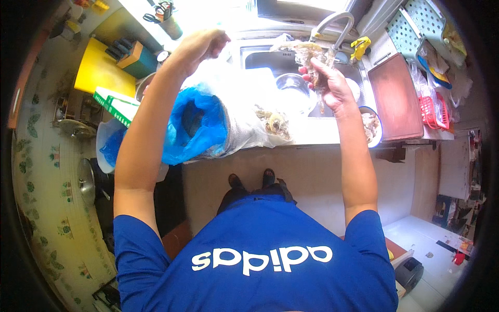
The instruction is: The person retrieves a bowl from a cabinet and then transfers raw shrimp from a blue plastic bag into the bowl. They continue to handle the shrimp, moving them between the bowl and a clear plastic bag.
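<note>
My right hand [336, 85] grips a bunch of raw shrimp [312, 54] above the front of the steel sink [263, 58]. Below it, partly in glare, is a shiny metal bowl [293, 84]. My left hand [206, 46] is raised at the bright window side, fingers curled; glare hides whether anything is in it. More shrimp [276, 121] lie on whitish plastic sheeting [243, 132] at the counter edge. Left of them, a blue plastic bag [218, 124] gapes open on its side. A blue-rimmed bowl [376, 138] holding shrimp is just right of my right forearm.
A curved faucet [345, 19] rises behind the sink, near a yellow cloth [360, 47]. To the right are a brown cutting board [393, 97] and a red basket [432, 111]. On the left stand a knife block [134, 58], a yellow board [101, 70] and a tool holder [170, 29].
</note>
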`<action>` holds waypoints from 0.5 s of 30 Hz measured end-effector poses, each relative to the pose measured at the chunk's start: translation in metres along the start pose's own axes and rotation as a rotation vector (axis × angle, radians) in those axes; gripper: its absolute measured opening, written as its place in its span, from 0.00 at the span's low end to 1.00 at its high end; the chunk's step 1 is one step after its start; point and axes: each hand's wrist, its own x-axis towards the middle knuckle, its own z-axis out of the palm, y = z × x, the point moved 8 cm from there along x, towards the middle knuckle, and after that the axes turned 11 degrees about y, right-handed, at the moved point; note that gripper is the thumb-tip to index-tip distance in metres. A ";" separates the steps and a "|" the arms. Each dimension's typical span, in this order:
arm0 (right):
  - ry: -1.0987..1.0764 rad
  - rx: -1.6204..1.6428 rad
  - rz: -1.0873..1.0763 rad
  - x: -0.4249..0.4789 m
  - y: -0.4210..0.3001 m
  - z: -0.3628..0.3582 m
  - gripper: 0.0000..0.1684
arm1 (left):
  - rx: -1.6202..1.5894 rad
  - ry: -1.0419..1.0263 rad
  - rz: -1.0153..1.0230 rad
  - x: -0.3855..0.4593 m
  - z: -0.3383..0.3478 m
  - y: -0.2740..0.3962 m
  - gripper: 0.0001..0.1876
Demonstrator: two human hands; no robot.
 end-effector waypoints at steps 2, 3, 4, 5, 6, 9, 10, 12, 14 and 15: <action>-0.015 -0.026 0.016 0.005 0.014 0.005 0.14 | -0.116 0.023 -0.215 -0.004 -0.016 -0.040 0.13; -0.017 -0.039 0.019 0.007 0.019 0.007 0.14 | -0.155 0.128 -0.250 -0.002 -0.029 -0.056 0.13; -0.017 -0.061 0.030 0.009 0.024 0.009 0.14 | -0.194 0.235 -0.284 -0.002 -0.041 -0.072 0.13; -0.024 -0.077 0.037 0.012 0.029 0.011 0.14 | -0.234 0.339 -0.316 -0.003 -0.052 -0.079 0.13; -0.032 -0.092 0.045 0.017 0.034 0.012 0.15 | -0.182 0.452 -0.288 -0.002 -0.068 -0.079 0.13; -0.044 -0.084 0.052 0.029 0.038 0.019 0.16 | -0.038 0.604 -0.144 0.004 -0.088 -0.047 0.12; -0.041 -0.076 0.035 0.029 0.035 0.020 0.16 | -0.073 0.517 -0.110 0.015 -0.077 -0.044 0.11; -0.039 -0.077 -0.002 0.030 0.023 0.021 0.16 | -0.138 0.373 -0.076 0.030 -0.047 -0.025 0.12; -0.028 -0.089 -0.041 0.029 0.006 0.016 0.15 | -0.178 0.227 -0.018 0.035 0.002 0.001 0.15; -0.020 -0.098 -0.065 0.029 -0.002 0.012 0.16 | -0.236 0.169 -0.031 0.035 0.025 0.013 0.15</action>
